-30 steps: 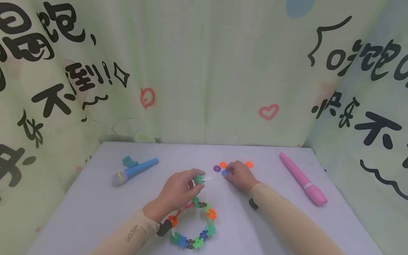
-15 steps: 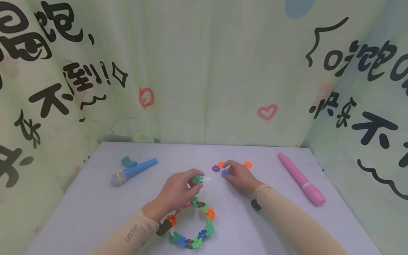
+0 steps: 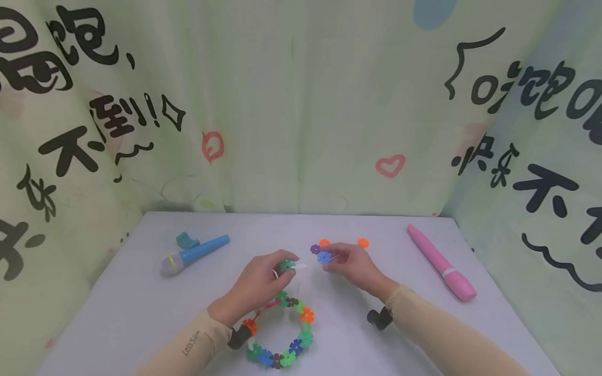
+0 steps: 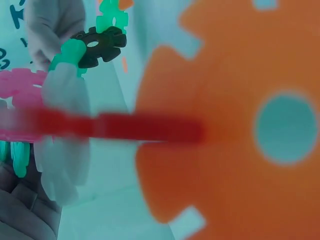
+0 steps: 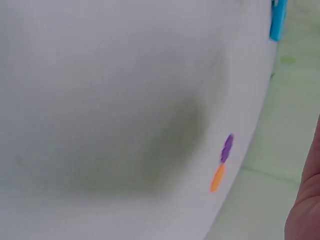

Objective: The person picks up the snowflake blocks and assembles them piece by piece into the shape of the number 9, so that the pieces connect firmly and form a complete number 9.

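My left hand pinches a green snowflake disc between thumb and fingers, with a whitish clear disc joined at its right. Below it, a curved chain of linked snowflake discs in green, blue, orange, brown and red forms a ring, its left side partly hidden behind the hand. In the left wrist view, an orange disc with a red one stuck into it looms close to the camera. My right hand holds a blue snowflake disc by its edge, just right of the green one.
A purple disc and two orange discs lie behind the right hand. At the left are a blue toy microphone and a teal piece; a pink marker-shaped stick lies at the right. Printed curtains surround the white table.
My right hand has picked the blue disc up from the table, drawn back slightly toward me and turned the disc's face into view. The left hand stays nearly still with its green disc.
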Tool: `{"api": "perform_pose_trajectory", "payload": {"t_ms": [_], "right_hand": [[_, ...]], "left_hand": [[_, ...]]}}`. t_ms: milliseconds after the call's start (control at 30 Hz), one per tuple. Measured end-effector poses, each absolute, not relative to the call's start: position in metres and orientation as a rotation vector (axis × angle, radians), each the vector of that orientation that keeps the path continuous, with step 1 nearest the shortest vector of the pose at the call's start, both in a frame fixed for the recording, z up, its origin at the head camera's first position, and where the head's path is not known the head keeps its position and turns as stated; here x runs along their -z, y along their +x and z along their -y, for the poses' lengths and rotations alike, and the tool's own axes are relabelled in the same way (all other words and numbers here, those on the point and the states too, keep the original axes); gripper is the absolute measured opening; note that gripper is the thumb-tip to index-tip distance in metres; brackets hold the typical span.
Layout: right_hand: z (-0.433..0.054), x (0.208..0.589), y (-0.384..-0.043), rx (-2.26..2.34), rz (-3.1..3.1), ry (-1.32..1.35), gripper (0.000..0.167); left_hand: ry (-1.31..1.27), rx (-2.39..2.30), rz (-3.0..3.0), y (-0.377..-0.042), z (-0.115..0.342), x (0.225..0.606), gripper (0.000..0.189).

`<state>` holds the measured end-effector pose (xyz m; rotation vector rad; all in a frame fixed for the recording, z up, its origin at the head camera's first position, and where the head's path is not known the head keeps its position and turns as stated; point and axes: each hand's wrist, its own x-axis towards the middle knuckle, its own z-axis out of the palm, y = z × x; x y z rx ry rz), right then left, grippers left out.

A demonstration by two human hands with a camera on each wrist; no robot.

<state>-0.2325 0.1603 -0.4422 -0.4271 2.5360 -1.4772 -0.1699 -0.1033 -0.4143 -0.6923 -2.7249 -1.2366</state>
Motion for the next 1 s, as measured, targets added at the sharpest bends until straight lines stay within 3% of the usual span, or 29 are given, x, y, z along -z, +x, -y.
{"api": "perform_pose_trajectory", "payload": {"t_ms": [400,1000], "right_hand": [[-0.143,0.418,-0.187,1.746,-2.514,-0.797,0.043],[-0.136,0.418,-0.177,1.644,-2.729,-1.243,0.050]], "left_hand": [[-0.656,1.402,2.725,-0.167,0.102,0.412,0.026],[-0.698,1.531,2.652,-0.166,0.104,0.410,0.026]]}}
